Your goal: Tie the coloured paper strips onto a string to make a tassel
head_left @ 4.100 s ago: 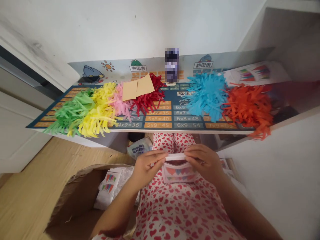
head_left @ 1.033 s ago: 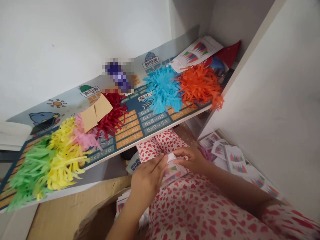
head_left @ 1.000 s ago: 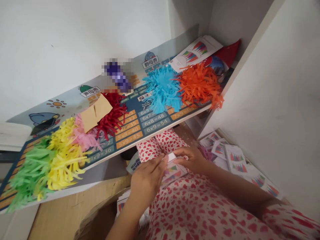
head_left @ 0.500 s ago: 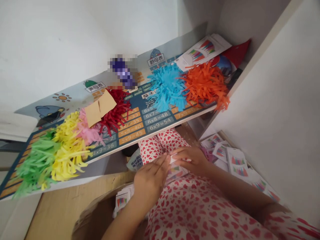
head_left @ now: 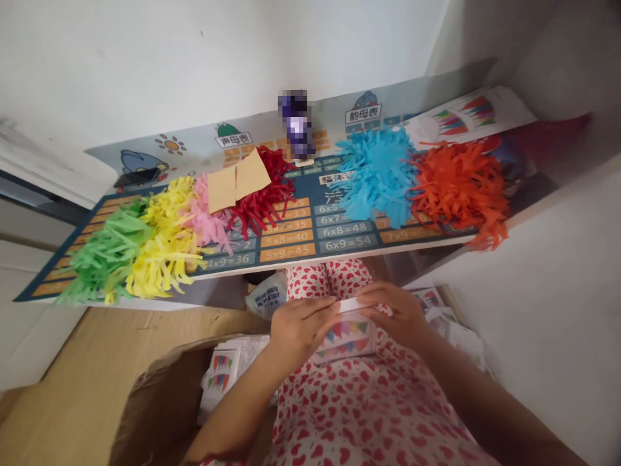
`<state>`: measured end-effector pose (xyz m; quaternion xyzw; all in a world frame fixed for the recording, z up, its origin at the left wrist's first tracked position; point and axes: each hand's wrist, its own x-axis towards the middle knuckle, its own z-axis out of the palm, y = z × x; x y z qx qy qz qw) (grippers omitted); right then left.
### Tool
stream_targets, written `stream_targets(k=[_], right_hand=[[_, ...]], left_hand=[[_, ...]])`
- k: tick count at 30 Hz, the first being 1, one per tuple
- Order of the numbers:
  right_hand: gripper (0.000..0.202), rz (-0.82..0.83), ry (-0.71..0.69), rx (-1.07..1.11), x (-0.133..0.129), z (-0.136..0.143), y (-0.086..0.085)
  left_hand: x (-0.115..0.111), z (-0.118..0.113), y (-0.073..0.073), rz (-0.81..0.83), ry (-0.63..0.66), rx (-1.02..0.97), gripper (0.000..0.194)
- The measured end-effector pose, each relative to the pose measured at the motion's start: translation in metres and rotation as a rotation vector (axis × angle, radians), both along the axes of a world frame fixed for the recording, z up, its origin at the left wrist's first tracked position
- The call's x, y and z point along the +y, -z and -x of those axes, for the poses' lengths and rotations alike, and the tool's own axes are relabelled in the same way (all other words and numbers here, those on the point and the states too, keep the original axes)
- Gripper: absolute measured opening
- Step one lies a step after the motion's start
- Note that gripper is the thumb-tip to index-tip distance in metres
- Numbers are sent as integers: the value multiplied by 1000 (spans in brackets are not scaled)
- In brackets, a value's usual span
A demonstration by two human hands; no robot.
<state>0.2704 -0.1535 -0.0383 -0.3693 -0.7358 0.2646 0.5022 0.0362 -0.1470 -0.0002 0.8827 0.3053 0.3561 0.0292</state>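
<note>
Over my lap I hold a flat packet (head_left: 345,338) printed with rows of coloured pennant shapes, its white top edge level. My left hand (head_left: 305,327) grips the left end of that edge, fingers laid along it. At the right end, my right hand (head_left: 395,312) pinches the same edge between thumb and fingers. Whether the packet is sealed at the top I cannot tell. Just beyond my hands is the desk's front edge, with blue tissue fringe (head_left: 381,175) and orange tissue fringe (head_left: 458,188) lying on the desk mat (head_left: 286,249).
Green (head_left: 109,249), yellow (head_left: 165,249), pink (head_left: 208,223) and red fringes (head_left: 262,200) lie on the desk's left, with tan card pieces (head_left: 237,181) on top. Printed sheets (head_left: 470,116) are at the back right. A cardboard box (head_left: 150,401) holding packets (head_left: 222,375) stands by my left arm.
My view has turned left and levelled, so the desk appears further right. Both hands still hold the packet's top edge, now slightly further apart, with more of its printed front showing.
</note>
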Motion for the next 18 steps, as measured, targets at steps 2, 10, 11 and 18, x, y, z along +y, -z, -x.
stream_targets(k=[2, 10, 11, 18], right_hand=[[16, 1, -1, -13, 6, 3, -1], [9, 71, -47, -158, 20, 4, 4], [9, 75, -86, -201, 26, 2, -1], [15, 91, -120, -365, 147, 51, -74]], left_hand=[[2, 2, 2, 19, -8, -14, 14], [9, 17, -2, 202, -1, 18, 21], [9, 19, -2, 210, -3, 11, 21], [9, 21, 2, 151, 2, 22, 23]])
